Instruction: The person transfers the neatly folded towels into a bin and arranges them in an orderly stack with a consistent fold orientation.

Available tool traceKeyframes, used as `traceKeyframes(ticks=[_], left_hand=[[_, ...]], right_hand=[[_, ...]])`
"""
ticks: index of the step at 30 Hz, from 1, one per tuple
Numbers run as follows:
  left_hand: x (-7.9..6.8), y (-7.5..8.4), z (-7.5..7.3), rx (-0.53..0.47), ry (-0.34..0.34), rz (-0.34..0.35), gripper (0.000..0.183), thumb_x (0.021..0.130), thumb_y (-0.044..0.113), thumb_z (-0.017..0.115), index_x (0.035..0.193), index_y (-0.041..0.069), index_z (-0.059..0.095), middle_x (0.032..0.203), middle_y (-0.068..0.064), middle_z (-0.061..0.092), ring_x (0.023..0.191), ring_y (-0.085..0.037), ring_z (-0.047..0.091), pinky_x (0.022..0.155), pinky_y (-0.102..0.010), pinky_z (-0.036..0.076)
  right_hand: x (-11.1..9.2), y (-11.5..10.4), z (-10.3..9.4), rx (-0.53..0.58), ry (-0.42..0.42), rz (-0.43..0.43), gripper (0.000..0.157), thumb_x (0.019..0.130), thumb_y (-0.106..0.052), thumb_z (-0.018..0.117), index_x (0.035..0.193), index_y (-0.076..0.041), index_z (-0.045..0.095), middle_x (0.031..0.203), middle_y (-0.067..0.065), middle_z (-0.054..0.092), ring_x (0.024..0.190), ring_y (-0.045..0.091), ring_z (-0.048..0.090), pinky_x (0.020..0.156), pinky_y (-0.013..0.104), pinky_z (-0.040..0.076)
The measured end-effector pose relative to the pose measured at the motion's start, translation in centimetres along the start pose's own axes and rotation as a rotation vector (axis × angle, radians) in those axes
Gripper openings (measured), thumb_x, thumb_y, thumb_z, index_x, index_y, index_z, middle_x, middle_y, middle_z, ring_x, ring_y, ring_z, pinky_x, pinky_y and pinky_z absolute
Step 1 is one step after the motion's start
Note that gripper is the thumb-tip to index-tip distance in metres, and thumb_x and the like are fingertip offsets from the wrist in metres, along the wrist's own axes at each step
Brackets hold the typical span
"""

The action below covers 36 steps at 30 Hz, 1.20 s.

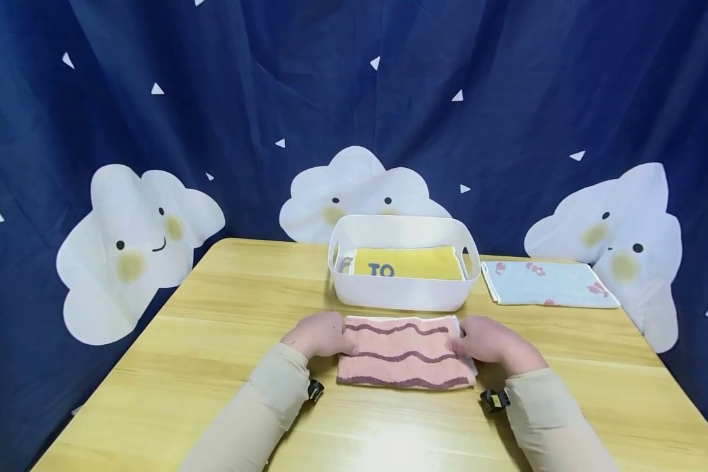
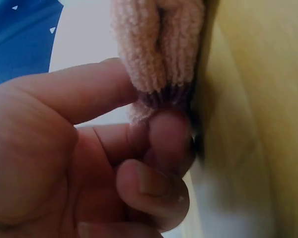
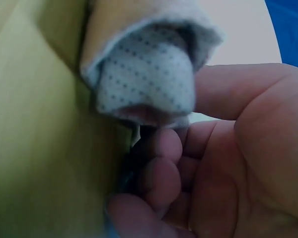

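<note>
Our left grip (image 1: 321, 335) and right grip (image 1: 491, 339) pinch the folded pink towel (image 1: 404, 351) — one at each end. We should lift evenly, layers together.

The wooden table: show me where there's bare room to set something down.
Free on the table: left of the white bin and left hand; the near strip between the sleeves; the right side, nearer than the blue cloth, past the right hand. Crowded: the middle, where both hands hold the pink cloth close before the bin.
</note>
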<state>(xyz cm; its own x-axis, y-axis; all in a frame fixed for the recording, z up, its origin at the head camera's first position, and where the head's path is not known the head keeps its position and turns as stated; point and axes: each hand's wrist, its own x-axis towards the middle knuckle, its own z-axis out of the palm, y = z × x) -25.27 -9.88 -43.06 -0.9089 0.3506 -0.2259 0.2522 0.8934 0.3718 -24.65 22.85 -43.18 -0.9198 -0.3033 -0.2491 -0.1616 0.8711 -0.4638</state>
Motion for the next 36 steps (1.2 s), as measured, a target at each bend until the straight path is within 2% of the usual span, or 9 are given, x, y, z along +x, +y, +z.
traceKeyframes(ticks=[7,13,18,21,25,30,33,36], left_hand=[[0.1,-0.2,-0.2,0.07,-0.025,0.079,0.037,0.079,0.039,0.069,0.057,0.017,0.048,0.054,0.006,0.04,0.048,-0.012,0.042,0.048,-0.031,0.037],[0.1,-0.3,-0.8,0.09,-0.035,0.119,0.033,0.084,0.039,0.064,0.061,0.018,0.051,0.058,0.005,0.045,0.051,-0.012,0.045,0.051,-0.031,0.039],[-0.3,-0.3,-1.7,0.1,-0.013,0.137,0.029,0.088,0.037,0.057,0.065,0.02,0.054,0.062,0.004,0.049,0.056,-0.012,0.048,0.056,-0.031,0.041],[-0.6,-0.3,-2.5,0.085,0.007,0.166,0.026,0.09,0.035,0.053,0.068,0.022,0.055,0.067,0.005,0.053,0.063,-0.013,0.051,0.062,-0.032,0.042],[-1.0,-0.4,-3.4,0.046,0.04,0.192,0.021,0.094,0.036,0.049,0.081,0.024,0.06,0.081,0.008,0.058,0.077,-0.012,0.055,0.074,-0.034,0.044],[-1.7,-0.3,-4.5,-0.053,0.083,0.176,0.022,0.098,0.039,0.042,0.103,0.027,0.06,0.092,0.009,0.06,0.085,-0.011,0.056,0.084,-0.036,0.044],[-2.0,-0.2,-4.9,-0.131,0.101,0.17,0.023,0.098,0.039,0.04,0.106,0.03,0.059,0.095,0.01,0.06,0.085,-0.012,0.055,0.084,-0.036,0.043],[-2.3,-0.2,-5.3,-0.182,0.126,0.177,0.022,0.099,0.04,0.04,0.107,0.032,0.058,0.098,0.01,0.061,0.088,-0.011,0.056,0.086,-0.036,0.043]], right_hand=[[-0.2,0.0,-0.6,-0.027,-0.008,-0.05,0.016,0.092,-0.025,0.058,0.081,-0.013,0.059,0.074,0.0,0.056,0.068,0.017,0.051,0.063,0.034,0.041],[-0.4,0.4,-1.2,0.018,-0.018,-0.092,0.015,0.094,-0.026,0.055,0.094,-0.012,0.06,0.082,0.0,0.058,0.075,0.016,0.054,0.069,0.037,0.044],[-0.8,0.3,-2.0,0.031,-0.004,-0.136,0.019,0.095,-0.031,0.054,0.092,-0.013,0.058,0.073,0.0,0.056,0.068,0.015,0.053,0.066,0.035,0.043],[-1.1,0.1,-2.5,0.1,-0.021,-0.156,0.019,0.097,-0.03,0.051,0.094,-0.012,0.058,0.068,0.001,0.055,0.062,0.019,0.055,0.062,0.035,0.044],[-1.7,-0.3,-3.2,0.17,-0.031,-0.187,0.022,0.099,-0.029,0.047,0.105,-0.011,0.057,0.069,0.001,0.057,0.063,0.024,0.057,0.062,0.035,0.046],[-2.6,-0.8,-4.2,0.204,0.018,-0.212,0.025,0.1,-0.032,0.044,0.109,-0.011,0.055,0.07,0.002,0.057,0.061,0.024,0.056,0.06,0.033,0.045],[-3.0,-1.2,-4.7,0.258,0.038,-0.227,0.028,0.1,-0.032,0.043,0.113,-0.01,0.054,0.075,0.003,0.06,0.063,0.025,0.057,0.06,0.032,0.047],[-3.2,-1.5,-5.0,0.31,0.047,-0.241,0.031,0.101,-0.031,0.041,0.12,-0.009,0.052,0.086,0.003,0.064,0.074,0.023,0.061,0.065,0.032,0.05]])
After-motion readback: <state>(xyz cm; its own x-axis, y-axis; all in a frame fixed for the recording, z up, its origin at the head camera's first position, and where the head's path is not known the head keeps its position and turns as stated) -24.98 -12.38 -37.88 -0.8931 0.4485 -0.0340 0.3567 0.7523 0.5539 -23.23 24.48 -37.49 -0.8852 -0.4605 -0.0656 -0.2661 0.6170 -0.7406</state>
